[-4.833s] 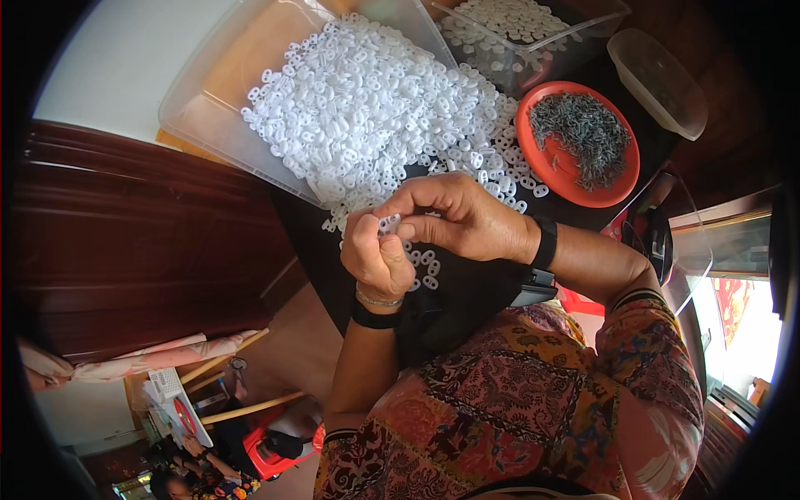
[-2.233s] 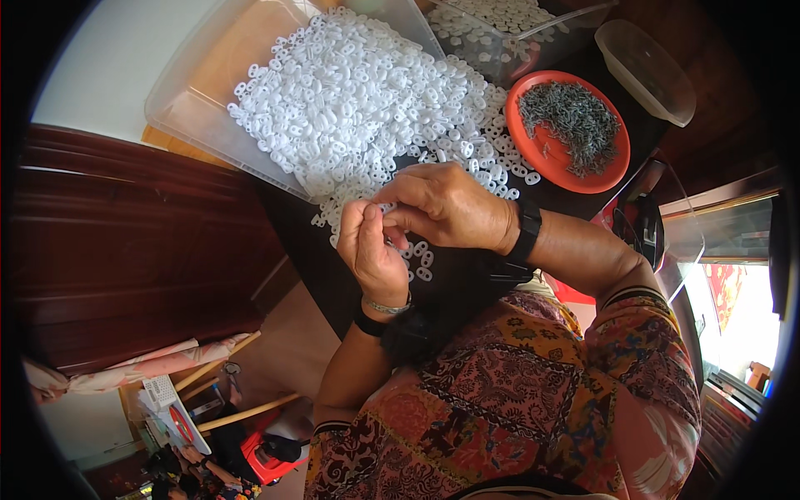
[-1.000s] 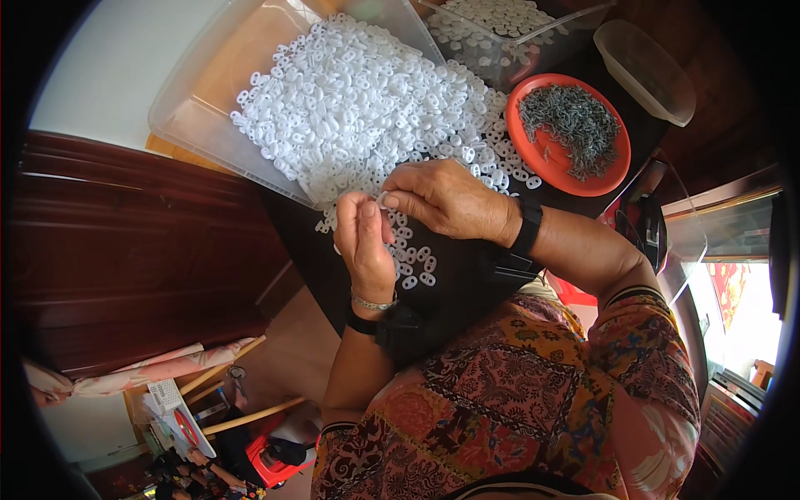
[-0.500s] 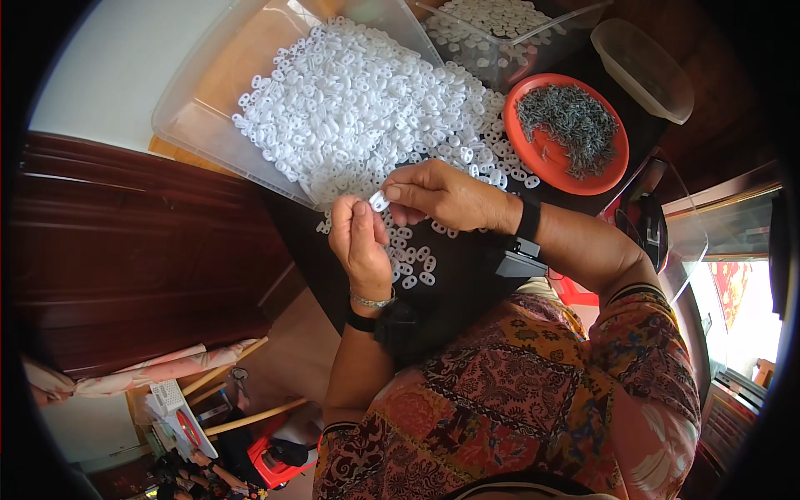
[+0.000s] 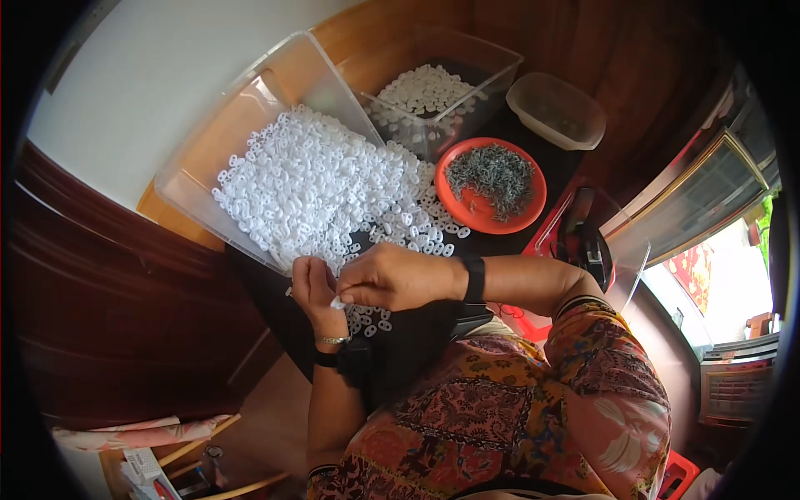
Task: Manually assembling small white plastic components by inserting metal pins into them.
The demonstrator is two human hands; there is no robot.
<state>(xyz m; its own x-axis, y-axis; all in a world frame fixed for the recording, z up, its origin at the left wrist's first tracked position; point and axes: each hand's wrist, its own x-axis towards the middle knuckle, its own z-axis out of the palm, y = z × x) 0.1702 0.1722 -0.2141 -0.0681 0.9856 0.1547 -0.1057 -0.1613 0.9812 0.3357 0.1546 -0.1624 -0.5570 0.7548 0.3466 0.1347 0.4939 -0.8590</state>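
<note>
A small white plastic piece is pinched in the fingers of my right hand, pressed against the base of my left hand. My left hand's fingers are curled upward and closed; the right hand partly covers them, so what they hold is hidden. Beyond both hands lies a big heap of white two-holed oval plastic pieces, spilling from a clear bin tipped on its side. A few loose white pieces lie on the dark tabletop just under my right hand.
A red plate of small grey metal screw-like parts stands to the right of the heap. Behind it are a clear box with white pieces inside and an oval translucent tub. A wooden panel rises on the left.
The view has shifted, so the bin, plate and boxes sit lower and further left. My right hand has brought the white piece from the left fingertips down to the left hand's base.
</note>
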